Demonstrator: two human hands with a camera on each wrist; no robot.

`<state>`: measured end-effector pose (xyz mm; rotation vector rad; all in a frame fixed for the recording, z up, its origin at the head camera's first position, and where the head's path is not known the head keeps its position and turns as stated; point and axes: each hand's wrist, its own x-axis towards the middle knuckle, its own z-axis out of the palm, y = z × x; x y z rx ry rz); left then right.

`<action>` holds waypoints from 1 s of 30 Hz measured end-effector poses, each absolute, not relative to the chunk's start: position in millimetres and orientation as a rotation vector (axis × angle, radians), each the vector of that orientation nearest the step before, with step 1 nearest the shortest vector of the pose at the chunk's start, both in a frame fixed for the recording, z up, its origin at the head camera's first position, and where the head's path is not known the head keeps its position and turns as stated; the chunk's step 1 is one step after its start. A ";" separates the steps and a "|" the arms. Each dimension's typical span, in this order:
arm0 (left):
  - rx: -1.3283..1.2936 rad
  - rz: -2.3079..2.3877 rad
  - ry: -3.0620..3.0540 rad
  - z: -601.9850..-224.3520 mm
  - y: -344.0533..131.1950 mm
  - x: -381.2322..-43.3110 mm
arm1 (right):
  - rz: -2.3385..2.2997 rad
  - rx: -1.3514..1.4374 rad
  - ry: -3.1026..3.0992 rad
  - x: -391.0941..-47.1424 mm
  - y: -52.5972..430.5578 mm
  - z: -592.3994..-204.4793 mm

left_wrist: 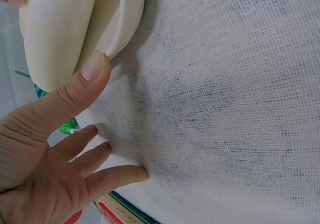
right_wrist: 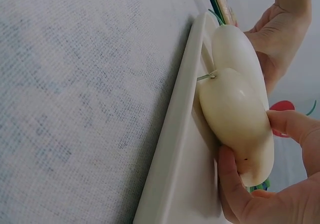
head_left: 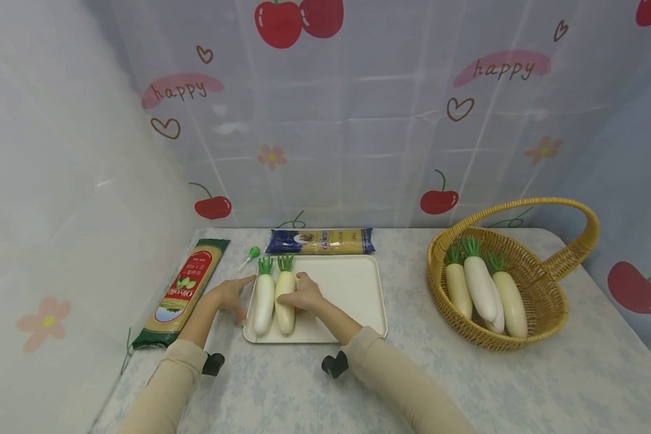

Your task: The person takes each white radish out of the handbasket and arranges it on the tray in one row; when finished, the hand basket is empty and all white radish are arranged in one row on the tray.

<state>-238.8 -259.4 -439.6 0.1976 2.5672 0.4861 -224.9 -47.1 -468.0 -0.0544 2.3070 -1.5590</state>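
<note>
Two white radishes with green tops lie side by side on the left part of a white tray (head_left: 352,295). My right hand (head_left: 305,294) grips the creamier right-hand radish (head_left: 286,286), thumb on one side and fingers on the other, as the right wrist view shows. Beside it the whiter radish (head_left: 264,301) lies close to the tray's left edge. My left hand (head_left: 232,296) is at that edge with its fingers spread. In the left wrist view its thumb (left_wrist: 95,67) touches the tray's corner, and the other fingertips rest on the tablecloth.
A wicker basket (head_left: 439,283) with a tall handle holds several more radishes at the right. An Olivoilà pasta packet (head_left: 187,280) lies left of my left arm. Behind the tray lie a blue and yellow pasta packet (head_left: 325,241) and a green lollipop (head_left: 254,251).
</note>
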 end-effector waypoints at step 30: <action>0.276 0.492 2.598 -441.3 -261.4 -236.9 | -1.531 -0.141 2.310 -194.7 -2.2 -456.2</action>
